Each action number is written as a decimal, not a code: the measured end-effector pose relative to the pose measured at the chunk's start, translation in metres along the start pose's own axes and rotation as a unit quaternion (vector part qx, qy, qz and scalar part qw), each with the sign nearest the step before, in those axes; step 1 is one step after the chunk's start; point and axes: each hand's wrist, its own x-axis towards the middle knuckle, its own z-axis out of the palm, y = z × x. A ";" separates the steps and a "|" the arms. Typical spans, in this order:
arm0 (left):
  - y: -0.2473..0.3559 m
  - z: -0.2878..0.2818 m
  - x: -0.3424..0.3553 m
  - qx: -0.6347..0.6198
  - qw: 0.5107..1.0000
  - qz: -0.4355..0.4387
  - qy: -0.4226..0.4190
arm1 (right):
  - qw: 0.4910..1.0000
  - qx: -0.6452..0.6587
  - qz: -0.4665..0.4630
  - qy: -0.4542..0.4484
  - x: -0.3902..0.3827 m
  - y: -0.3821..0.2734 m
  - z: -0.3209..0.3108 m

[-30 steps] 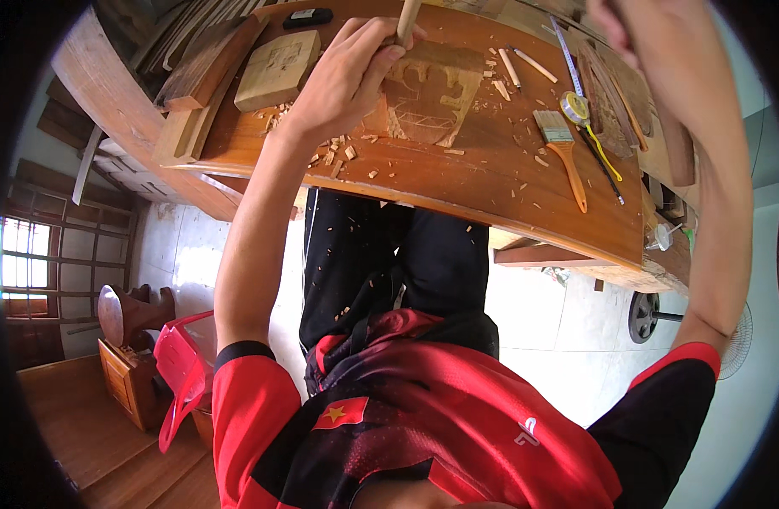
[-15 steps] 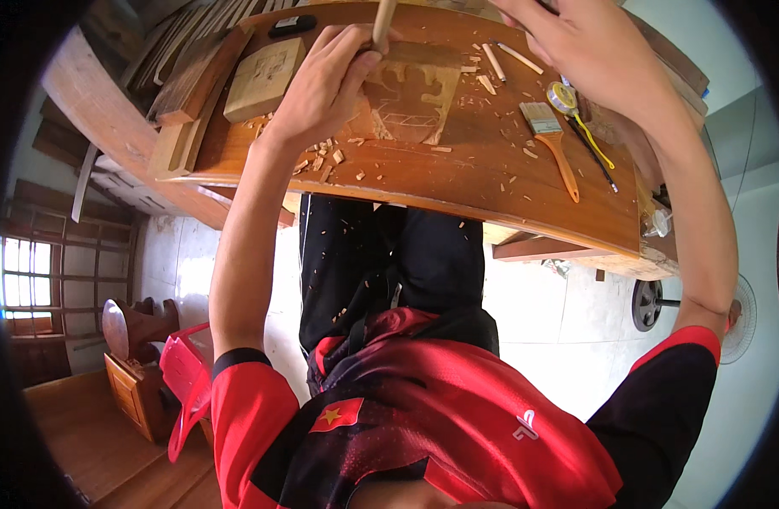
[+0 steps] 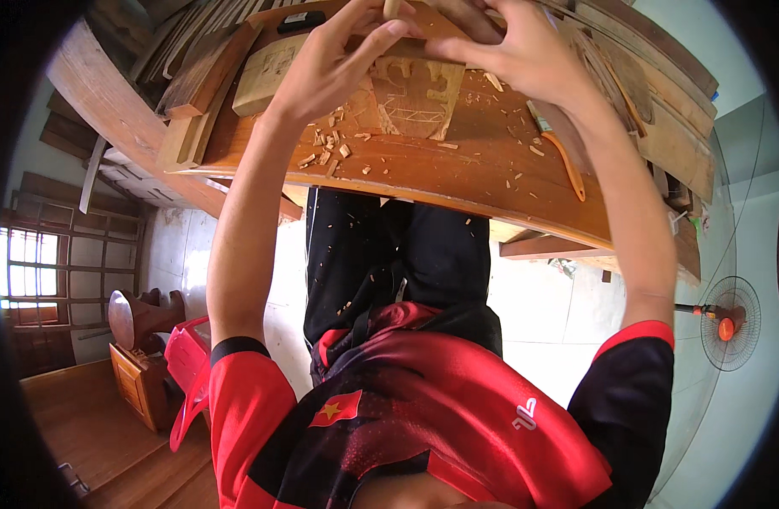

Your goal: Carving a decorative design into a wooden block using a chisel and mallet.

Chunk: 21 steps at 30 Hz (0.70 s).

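At the top edge of the view, my left hand [image 3: 343, 64] is curled at a pale, round wooden tool handle [image 3: 392, 8]. The tool's working end is hidden. My right hand [image 3: 534, 55] is close by on the right, its thumb pointing left and its fingers curled around a dark brown wooden piece [image 3: 470, 19], cut off by the frame. Under and between the hands lies a wooden panel [image 3: 415, 119] with carved recesses and drawn lines. Wood chips [image 3: 326, 153] are scattered on the table left of the panel.
The brown wooden table [image 3: 483, 174] carries a thick carved block [image 3: 258, 81] and a black object [image 3: 300, 23] on the left. A brush with an orange handle [image 3: 565, 170] lies partly behind my right forearm. Boards [image 3: 678, 148] line the right side; a fan [image 3: 729, 327] stands beyond.
My right hand has moved left and slightly down, close to my left hand. My left hand has risen a little with the handle, its thumb now stretched out more.
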 end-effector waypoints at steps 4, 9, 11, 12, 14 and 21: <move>-0.008 0.006 0.003 -0.095 0.994 -0.051 -0.008 | 0.998 0.067 0.012 0.002 0.013 0.038 0.024; -0.015 0.014 -0.008 -0.159 0.983 -0.054 0.075 | 0.987 0.112 0.104 -0.052 0.013 0.018 0.020; -0.028 0.013 -0.010 -0.106 0.992 -0.016 0.074 | 0.975 0.119 0.170 -0.083 0.013 0.016 0.019; -0.034 0.012 -0.011 -0.053 0.996 0.025 0.073 | 0.974 0.144 0.158 -0.076 0.012 0.019 0.022; -0.038 0.016 -0.016 -0.009 0.995 0.044 0.091 | 0.972 0.169 0.146 -0.068 0.012 0.021 0.024; -0.041 0.023 -0.012 0.039 0.981 0.133 0.139 | 0.988 0.110 0.098 -0.041 0.009 0.037 0.037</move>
